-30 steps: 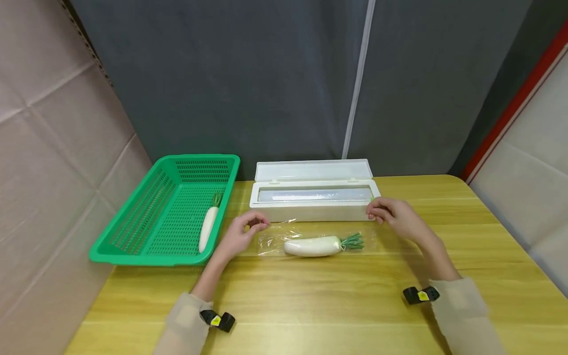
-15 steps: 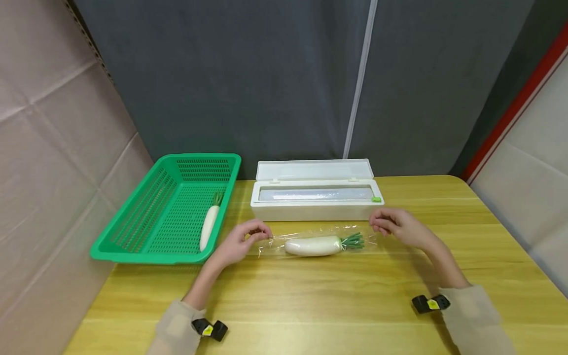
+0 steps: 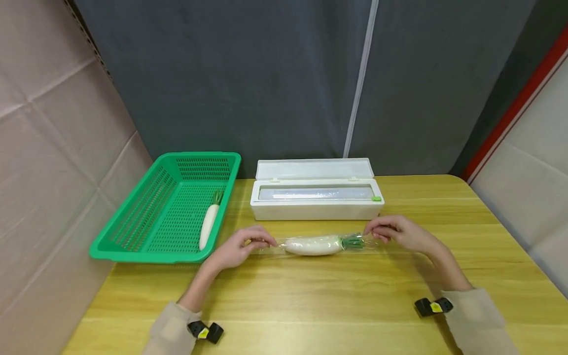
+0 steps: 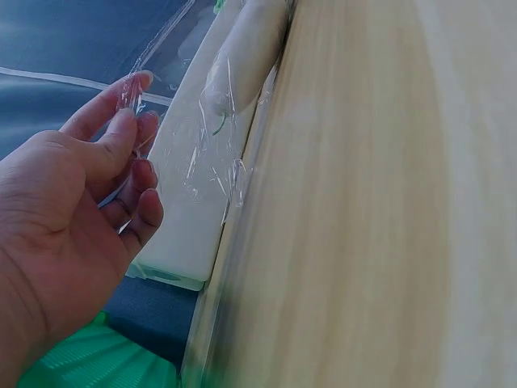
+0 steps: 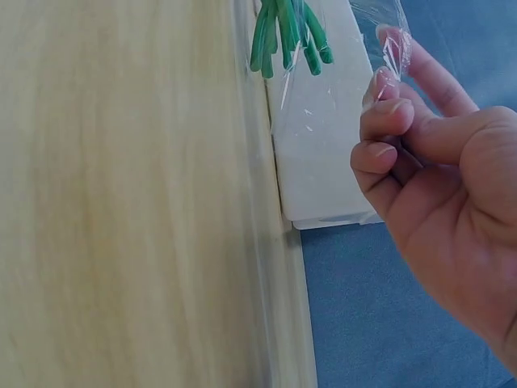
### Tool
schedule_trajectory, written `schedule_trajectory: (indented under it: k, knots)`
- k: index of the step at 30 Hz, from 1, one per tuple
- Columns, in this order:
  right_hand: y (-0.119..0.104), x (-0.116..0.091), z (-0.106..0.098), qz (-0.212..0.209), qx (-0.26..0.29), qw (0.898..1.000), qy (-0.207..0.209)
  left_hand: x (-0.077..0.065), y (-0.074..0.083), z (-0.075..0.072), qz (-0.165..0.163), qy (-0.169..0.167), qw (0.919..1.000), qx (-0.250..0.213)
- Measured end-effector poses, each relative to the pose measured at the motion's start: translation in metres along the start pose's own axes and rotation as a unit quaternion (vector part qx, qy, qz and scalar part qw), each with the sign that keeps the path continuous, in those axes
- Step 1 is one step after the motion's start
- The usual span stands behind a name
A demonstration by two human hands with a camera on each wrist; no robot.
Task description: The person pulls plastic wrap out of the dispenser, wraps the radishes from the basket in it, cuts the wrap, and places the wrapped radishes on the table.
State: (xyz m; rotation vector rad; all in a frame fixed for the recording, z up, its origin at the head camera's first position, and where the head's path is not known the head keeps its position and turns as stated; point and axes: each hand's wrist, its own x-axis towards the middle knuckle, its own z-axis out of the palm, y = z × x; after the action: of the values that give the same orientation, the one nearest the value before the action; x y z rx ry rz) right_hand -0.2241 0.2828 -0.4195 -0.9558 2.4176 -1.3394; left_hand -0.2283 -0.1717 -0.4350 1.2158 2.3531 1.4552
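A white radish (image 3: 312, 245) with cut green stems lies on its side on the table, clear plastic wrap (image 4: 198, 153) under and over it. At its tip end, my left hand (image 3: 243, 246) pinches one corner of the wrap between thumb and forefinger; the left wrist view shows the film bunched there. Beyond the green stems (image 5: 287, 36), my right hand (image 3: 401, 232) pinches the opposite corner. Both hands hold the film's far edge raised and drawn over the radish. Neither hand touches the radish itself.
Behind the radish stands a white wrap dispenser (image 3: 317, 212), lid up, with a green slider (image 3: 376, 198) at its right end. A green basket (image 3: 128, 257) on the left holds a second white radish (image 3: 209, 227). A dark curtain (image 3: 266, 88) hangs behind the table.
Both hands have come away from the dispenser towards the person, pulling the wrap's far edge over the radish. The green slider, earlier covered by the right hand, now shows.
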Motion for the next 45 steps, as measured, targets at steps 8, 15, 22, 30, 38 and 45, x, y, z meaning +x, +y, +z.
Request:
schedule_trajectory:
  k: [8, 15, 22, 30, 38, 45]
  knots:
    - [0.004, -0.003, 0.000, -0.014, 0.022, 0.999, -0.040, -0.001, 0.001, 0.000, 0.005, -0.042, 0.9991, 0.003]
    - [0.006, -0.003, 0.000, -0.040, 0.018, 0.997, -0.057, -0.001, 0.003, 0.001, -0.021, -0.065, 0.9973, 0.025]
    - [0.006, -0.001, 0.001, -0.073, 0.014, 0.995, -0.074, 0.001, 0.006, 0.002, -0.029, -0.079, 0.9940, 0.071]
    - [0.001, 0.001, 0.004, -0.046, -0.031, 0.997, -0.061, 0.003, 0.009, 0.005, -0.034, -0.074, 0.9852, 0.151]
    - [-0.006, 0.003, 0.006, 0.000, -0.079, 0.996, -0.031, 0.008, 0.012, 0.008, -0.033, -0.079, 0.9729, 0.215]
    - [-0.009, 0.003, 0.009, 0.024, -0.115, 0.993, -0.018, 0.008, 0.014, 0.009, -0.052, -0.094, 0.9745, 0.197]
